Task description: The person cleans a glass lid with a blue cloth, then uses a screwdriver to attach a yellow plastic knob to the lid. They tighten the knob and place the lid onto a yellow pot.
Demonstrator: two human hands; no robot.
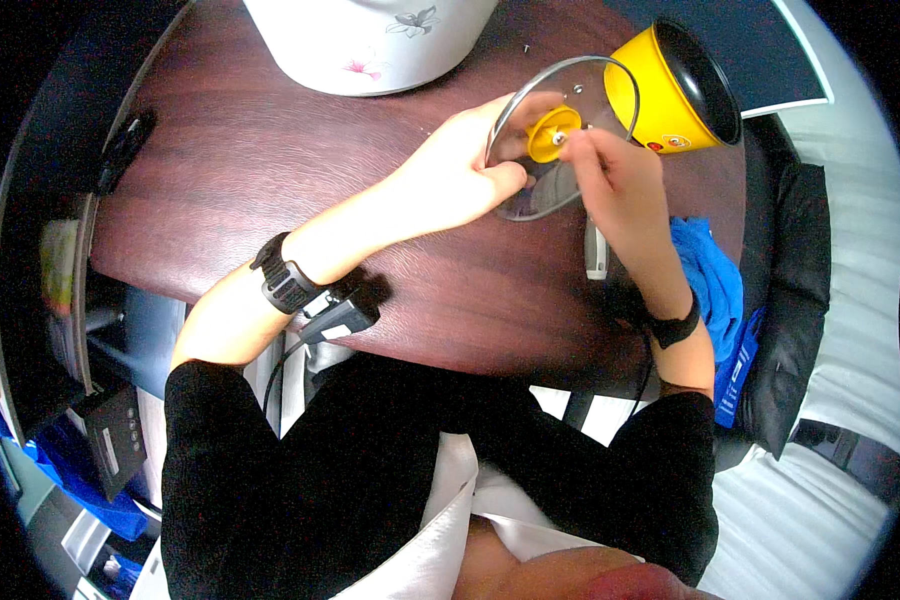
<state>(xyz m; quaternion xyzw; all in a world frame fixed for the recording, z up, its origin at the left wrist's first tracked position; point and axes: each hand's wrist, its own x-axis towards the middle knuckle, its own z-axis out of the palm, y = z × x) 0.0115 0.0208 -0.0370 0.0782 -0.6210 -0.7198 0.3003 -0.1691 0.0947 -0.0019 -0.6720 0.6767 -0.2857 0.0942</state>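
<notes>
A round glass lid (pixel 552 186) with a metal rim is tilted up above the table. My left hand (pixel 470 165) grips its left edge, the thumb at the rim and the fingers seen partly through the glass. At the lid's middle is a yellow knob (pixel 547 135) with a small metal piece at its centre. My right hand (pixel 622 175) is closed in a pinch right at that centre; its fingertips hide whatever lies between them. Just behind the lid, to the right, a yellow pot (pixel 660 95) with a black inside leans on its side.
A white flower-patterned container (pixel 375 45) stands at the far edge of the brown table (pixel 270 170). Below my right hand lies a silver, flat-ended object (pixel 596 255). Blue cloth (pixel 705 265) is at the right edge. A black adapter with a cable (pixel 340 320) sits near my left wrist.
</notes>
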